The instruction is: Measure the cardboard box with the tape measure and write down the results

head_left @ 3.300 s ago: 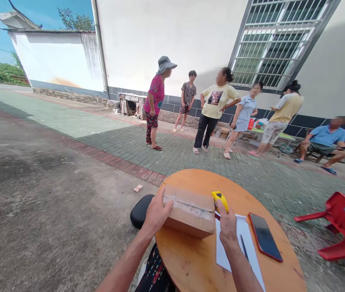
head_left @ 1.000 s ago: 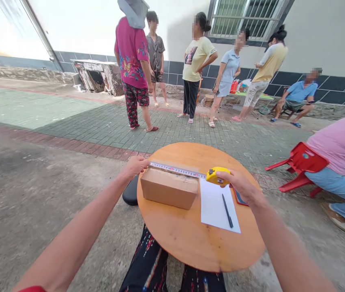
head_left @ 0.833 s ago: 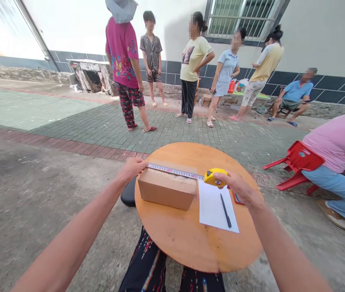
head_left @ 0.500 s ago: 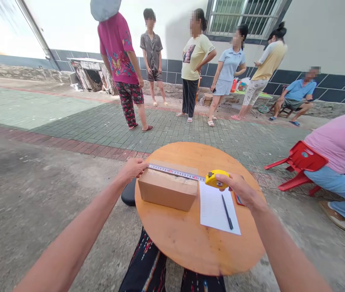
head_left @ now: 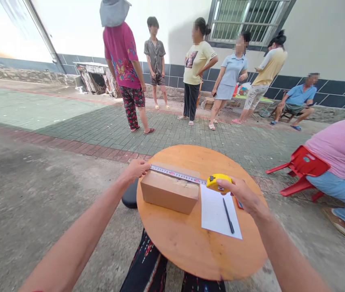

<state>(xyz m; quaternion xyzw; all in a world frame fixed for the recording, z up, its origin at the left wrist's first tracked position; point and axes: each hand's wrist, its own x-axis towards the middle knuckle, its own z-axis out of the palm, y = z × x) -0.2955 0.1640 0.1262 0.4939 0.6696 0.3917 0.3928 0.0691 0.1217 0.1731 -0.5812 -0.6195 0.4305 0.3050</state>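
Note:
A brown cardboard box [head_left: 170,192] lies on a round wooden table [head_left: 187,247]. A tape blade [head_left: 178,175] is stretched along the box's far top edge. My left hand [head_left: 136,169] pinches the blade's end at the box's far left corner. My right hand [head_left: 241,194] is closed round the yellow tape measure case [head_left: 217,182], just past the box's right end. A white sheet of paper [head_left: 217,211] with a black pen [head_left: 228,210] on it lies to the right of the box. A red phone [head_left: 239,203] is mostly hidden under my right hand.
A black stool [head_left: 130,195] stands under the table's left edge. A seated person in pink [head_left: 339,146] and a red plastic chair [head_left: 303,166] are at the right. Several people [head_left: 196,61] stand on the green brick paving beyond, and one sits by the wall [head_left: 296,97].
Over 3 seconds I pulled the tape out along the box's top; before, my left hand lay on the box. In the last second only the camera shifted slightly.

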